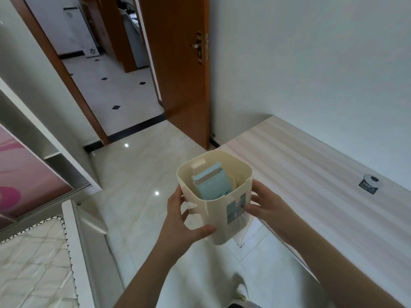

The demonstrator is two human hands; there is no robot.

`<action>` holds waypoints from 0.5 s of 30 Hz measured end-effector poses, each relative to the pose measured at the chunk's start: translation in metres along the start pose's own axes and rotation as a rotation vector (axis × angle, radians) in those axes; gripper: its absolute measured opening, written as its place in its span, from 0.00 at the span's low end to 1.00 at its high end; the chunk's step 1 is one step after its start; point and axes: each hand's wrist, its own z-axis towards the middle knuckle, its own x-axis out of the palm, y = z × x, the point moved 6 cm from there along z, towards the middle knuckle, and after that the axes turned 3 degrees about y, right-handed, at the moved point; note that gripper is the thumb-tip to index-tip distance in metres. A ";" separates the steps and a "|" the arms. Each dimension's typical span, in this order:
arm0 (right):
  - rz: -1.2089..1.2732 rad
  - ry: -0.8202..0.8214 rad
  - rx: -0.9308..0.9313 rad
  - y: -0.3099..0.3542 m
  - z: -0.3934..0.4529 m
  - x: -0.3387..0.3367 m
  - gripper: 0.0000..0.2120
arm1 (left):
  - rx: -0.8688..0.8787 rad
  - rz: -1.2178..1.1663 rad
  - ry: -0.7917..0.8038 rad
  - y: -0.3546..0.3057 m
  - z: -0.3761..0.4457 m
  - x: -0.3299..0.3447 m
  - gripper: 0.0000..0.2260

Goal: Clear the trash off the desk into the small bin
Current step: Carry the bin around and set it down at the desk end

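Observation:
I hold a small cream bin (pixel 219 221) in the air between both hands, just off the left end of the desk (pixel 307 174). My left hand (pixel 182 216) grips its left wall, thumb across the front. My right hand (pixel 266 205) presses its right wall beside a grey label. Inside the bin stands a pale blue carton (pixel 208 185) with its top flap open, next to a cream-coloured piece of packaging.
The light striped desk runs along the white wall on the right, with a round metal cable port (pixel 370 182) in it. An open brown door (pixel 180 70) and doorway lie ahead. A bed (pixel 35 258) and a wardrobe are on the left. Glossy tiled floor lies below.

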 end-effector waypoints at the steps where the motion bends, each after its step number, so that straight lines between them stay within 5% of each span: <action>1: -0.001 -0.009 -0.001 -0.002 0.008 -0.005 0.28 | -0.001 -0.010 0.007 0.001 0.008 0.000 0.52; 15: 0.060 0.049 -0.032 0.009 0.155 -0.043 0.25 | -0.028 0.035 -0.124 -0.009 0.131 -0.028 0.47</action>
